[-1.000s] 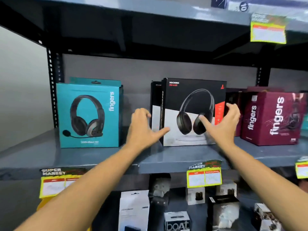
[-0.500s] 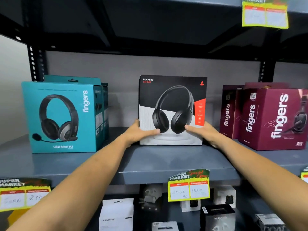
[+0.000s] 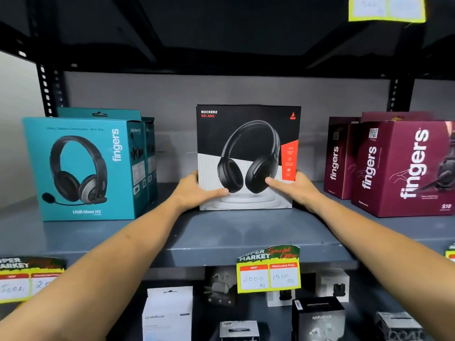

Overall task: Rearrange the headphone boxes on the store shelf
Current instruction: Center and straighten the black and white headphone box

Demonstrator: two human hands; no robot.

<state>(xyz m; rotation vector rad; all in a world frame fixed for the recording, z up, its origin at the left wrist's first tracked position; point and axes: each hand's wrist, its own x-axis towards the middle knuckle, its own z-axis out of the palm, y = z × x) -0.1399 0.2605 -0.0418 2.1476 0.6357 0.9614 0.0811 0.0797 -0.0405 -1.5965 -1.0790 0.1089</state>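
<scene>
In the head view, the black-and-white cardboard headphone box (image 3: pixel 248 157) stands upright mid-shelf, facing front, well apart from the teal headset boxes (image 3: pixel 86 168) and maroon headset boxes (image 3: pixel 403 168), so the rearranging looks partly done. The left hand (image 3: pixel 194 190) and right hand (image 3: pixel 299 190) clasp its lower side edges, thumbs flat across the front

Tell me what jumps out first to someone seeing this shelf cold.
The black-and-white Rockerz box stands upright mid-shelf, gripped at its lower sides by the left hand and right hand. A teal Fingers box stands to its left and maroon Fingers boxes to its right, both apart from it. A yellow price tag hangs on the shelf edge below.
</scene>
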